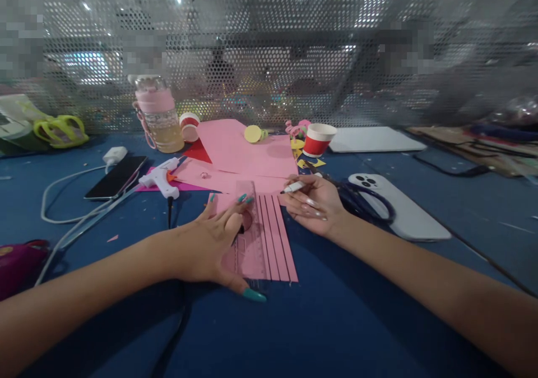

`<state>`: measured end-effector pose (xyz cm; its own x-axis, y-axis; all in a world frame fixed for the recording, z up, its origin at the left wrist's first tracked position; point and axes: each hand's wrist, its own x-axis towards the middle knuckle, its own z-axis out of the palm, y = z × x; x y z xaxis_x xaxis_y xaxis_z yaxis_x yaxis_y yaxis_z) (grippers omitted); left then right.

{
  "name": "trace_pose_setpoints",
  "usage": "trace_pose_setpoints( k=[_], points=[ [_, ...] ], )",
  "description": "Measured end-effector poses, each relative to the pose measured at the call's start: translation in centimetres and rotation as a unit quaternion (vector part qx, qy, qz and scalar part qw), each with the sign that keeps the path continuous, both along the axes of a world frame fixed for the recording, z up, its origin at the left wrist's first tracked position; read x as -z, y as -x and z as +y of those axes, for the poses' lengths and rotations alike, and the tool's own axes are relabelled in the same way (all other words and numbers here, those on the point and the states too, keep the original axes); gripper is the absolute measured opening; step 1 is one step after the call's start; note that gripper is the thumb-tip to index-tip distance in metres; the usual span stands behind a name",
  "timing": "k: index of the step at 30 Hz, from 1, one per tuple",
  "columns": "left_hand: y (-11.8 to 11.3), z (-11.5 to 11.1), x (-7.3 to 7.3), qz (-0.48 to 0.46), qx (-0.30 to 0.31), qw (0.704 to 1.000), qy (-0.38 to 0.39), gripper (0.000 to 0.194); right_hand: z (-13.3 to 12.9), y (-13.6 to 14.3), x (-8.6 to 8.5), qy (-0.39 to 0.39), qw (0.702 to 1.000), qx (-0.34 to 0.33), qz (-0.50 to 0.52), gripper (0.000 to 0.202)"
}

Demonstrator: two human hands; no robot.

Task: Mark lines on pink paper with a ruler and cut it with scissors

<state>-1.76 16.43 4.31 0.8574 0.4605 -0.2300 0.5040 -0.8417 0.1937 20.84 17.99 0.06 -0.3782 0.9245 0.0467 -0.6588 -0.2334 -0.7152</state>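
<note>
A pink sheet with several dark parallel lines lies on the blue table. Across it rests a clear ruler, left of the lines and roughly parallel to them. My left hand is spread flat over the ruler and the sheet's left part, its thumb near the ruler's lower end. Held in my right hand is a white marker, its dark tip pointing left above the sheet's upper right corner. The fingers of this hand are curled round the marker.
Behind lie more pink paper, a red-and-white cup and a bottle. A glue gun and a black phone are at left. Scissors and a white phone lie at right, beside my right forearm.
</note>
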Motion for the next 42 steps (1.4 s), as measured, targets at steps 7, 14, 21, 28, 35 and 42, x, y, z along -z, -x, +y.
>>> trace_pose_setpoints(
  k=[7,14,21,28,35,42],
  points=[
    [0.12,-0.19,0.14,-0.001,-0.018,1.000,-0.020,0.084,-0.06,-0.05,-0.05,-0.007,1.000,-0.002,-0.002,0.032],
    [0.04,-0.17,-0.01,0.012,-0.025,1.000,-0.002,0.086,-0.16,0.11,-0.26,0.010,1.000,0.017,-0.007,0.035],
    [0.05,-0.15,-0.11,0.011,-0.019,1.000,-0.004,0.087,-0.26,0.29,-0.48,0.028,0.999,0.032,-0.008,0.035],
    [0.16,-0.11,0.08,0.012,-0.021,1.000,0.002,0.084,-0.27,0.32,-0.57,0.037,0.999,0.037,-0.006,0.035],
    [-0.05,0.12,-0.28,0.025,-0.009,0.999,0.030,0.080,-0.12,0.07,-0.28,0.002,1.000,0.025,-0.010,0.034],
    [0.23,0.43,-0.18,0.013,-0.004,0.999,0.033,0.080,-0.25,0.06,-0.33,0.000,0.999,0.036,-0.027,0.034]
  ],
)
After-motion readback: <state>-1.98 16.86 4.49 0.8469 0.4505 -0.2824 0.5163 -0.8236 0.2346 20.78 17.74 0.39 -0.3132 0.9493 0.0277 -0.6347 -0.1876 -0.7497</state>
